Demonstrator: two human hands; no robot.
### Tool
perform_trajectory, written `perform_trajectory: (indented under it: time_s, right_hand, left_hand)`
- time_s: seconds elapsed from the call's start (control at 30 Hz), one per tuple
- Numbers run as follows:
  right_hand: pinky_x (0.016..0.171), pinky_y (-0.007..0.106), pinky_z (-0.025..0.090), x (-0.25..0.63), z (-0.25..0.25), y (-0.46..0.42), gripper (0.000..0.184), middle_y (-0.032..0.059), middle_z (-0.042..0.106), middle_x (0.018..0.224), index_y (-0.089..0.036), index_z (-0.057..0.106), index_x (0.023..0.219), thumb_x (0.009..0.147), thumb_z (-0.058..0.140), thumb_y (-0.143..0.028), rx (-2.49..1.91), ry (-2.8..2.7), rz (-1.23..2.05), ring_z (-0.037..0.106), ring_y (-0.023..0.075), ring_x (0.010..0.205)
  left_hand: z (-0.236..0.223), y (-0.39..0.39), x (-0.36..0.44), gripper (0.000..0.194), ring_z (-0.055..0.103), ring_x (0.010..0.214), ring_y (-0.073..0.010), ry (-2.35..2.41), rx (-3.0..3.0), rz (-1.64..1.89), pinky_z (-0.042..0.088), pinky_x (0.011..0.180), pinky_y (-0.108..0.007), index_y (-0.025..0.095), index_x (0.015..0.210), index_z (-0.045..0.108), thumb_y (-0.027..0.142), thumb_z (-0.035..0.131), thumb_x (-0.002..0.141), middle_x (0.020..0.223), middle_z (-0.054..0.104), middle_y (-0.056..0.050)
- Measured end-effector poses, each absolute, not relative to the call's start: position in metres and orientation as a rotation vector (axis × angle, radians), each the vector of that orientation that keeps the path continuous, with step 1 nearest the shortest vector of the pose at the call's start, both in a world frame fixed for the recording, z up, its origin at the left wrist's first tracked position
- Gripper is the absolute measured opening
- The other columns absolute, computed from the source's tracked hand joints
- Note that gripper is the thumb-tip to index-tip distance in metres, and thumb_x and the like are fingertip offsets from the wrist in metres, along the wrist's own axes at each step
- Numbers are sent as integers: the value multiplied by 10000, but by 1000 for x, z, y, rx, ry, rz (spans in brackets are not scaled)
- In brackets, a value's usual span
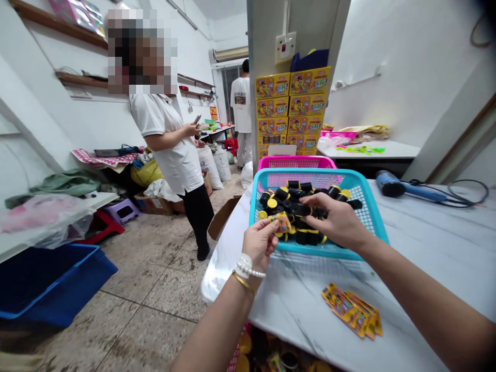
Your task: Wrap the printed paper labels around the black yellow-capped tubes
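My left hand pinches a small yellow printed sleeve between thumb and fingers, at the near left side of a turquoise plastic basket. Inside the basket lies a heap of small black cylinders with yellow caps. Over the heap, my right hand has its thumb and fingers closed around one black cylinder. On the marble-patterned table in front of the basket, several flat yellow printed sleeves lie fanned out.
A pink basket stands behind the turquoise one. To the right lies a blue heat gun with its cord. Yellow printed boxes are stacked behind. A person stands at left holding a phone. A blue bin is on the floor.
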State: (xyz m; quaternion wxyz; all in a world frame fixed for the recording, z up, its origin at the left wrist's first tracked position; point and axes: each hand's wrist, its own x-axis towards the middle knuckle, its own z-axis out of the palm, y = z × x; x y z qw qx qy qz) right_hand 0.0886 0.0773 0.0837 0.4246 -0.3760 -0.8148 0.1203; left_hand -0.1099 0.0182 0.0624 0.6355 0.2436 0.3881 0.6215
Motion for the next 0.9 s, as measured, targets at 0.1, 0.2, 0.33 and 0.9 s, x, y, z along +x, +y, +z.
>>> perform_trajectory:
  time_s: [0.1,0.2,0.33,0.9]
  right_hand:
    - [822,400,618,82,83,49,332,73,763,981,-205,668,1030,788,767,-408,-865,-1790,916,742,245,893]
    - [779,382,623,80,84,39,382,62,749,941,-196,639,870,660,883,-401,-870,-1602,1078,736,237,853]
    - [734,327,612,82,87,38,391,37,738,910,-202,635,873,636,909,-350,-843,-1556,1130,727,199,812]
    - [528,250,458,93,95,32,248,4,702,804,-222,732,1046,811,669,-266,-1011,-1953,558,558,110,569]
  left_hand:
    - [61,18,-107,297,422,358,-15,856,538,1399,141,322,-136,103,825,640,210,857,653,584,628,17]
    - [63,18,-103,255,421,376,-8,824,513,1370,152,322,-120,107,797,620,177,834,678,597,615,22]
    - [67,18,-102,235,422,376,-7,790,495,1347,165,318,-106,118,781,593,155,815,711,575,573,41]
    - [77,22,-99,149,360,335,-2,749,356,1220,169,269,-106,102,812,587,145,552,951,589,553,28]
